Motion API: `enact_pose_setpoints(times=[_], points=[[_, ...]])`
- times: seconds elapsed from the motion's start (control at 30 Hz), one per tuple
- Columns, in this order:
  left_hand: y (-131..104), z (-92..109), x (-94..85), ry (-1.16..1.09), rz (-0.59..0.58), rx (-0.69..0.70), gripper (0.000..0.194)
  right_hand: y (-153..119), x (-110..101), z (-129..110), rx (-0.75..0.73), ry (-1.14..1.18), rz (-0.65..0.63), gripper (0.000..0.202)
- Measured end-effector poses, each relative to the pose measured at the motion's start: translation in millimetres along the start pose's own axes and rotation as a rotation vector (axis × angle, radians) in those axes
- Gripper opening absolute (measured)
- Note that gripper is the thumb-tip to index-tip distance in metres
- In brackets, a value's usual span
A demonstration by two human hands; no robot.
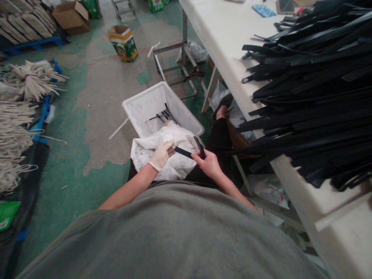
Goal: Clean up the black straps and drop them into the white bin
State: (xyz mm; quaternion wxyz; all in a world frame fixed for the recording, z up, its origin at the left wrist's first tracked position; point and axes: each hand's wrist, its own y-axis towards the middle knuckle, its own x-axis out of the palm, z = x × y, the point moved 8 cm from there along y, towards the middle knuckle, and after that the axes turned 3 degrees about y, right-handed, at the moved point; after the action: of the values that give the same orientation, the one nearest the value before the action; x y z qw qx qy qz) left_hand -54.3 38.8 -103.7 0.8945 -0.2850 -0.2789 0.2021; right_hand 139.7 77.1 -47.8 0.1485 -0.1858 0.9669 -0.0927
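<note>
My right hand [209, 164] is closed around a flat black strap [183, 152], bent into a loop above the fingers. The strap's short straight end points left over my lap. My left hand [161, 155], in a pale thin glove, has its fingers pinched at that end; the exact contact is too small to see clearly. Beneath both hands a white woven sack [177, 169] covers my thighs and hangs over the near rim of a white plastic bin [138, 99]. Several short black strips [167, 113] lie inside the bin.
To the right, a white table [223, 42] carries a large heap of black straps [308, 89] overhanging its edge. A metal frame [171, 69] stands behind the bin. A green-yellow carton [124, 44] stands on the floor; bundles of pale cord [14, 143] lie left.
</note>
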Motion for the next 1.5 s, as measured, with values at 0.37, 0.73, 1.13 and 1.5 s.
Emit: enact_pose_setpoints(times=[0.37,0.73,1.13,1.5], points=[[-2,1,0.4,0.043,-0.015,0.082,0.035,1,-5,-6,-0.121,-0.181,0.073,0.032],[6,13,-9.9,0.096,-0.011,0.122,0.032,-10,1,-16,-0.135,-0.412,0.025,0.029],[4,9,-8.5,0.22,-0.032,0.211,0.034,-8,5,-21,-0.104,-0.591,0.016,0.025],[-10,-9,3.2,0.124,-0.05,0.08,0.032,2,8,-15,-0.082,-0.586,0.057,0.023]])
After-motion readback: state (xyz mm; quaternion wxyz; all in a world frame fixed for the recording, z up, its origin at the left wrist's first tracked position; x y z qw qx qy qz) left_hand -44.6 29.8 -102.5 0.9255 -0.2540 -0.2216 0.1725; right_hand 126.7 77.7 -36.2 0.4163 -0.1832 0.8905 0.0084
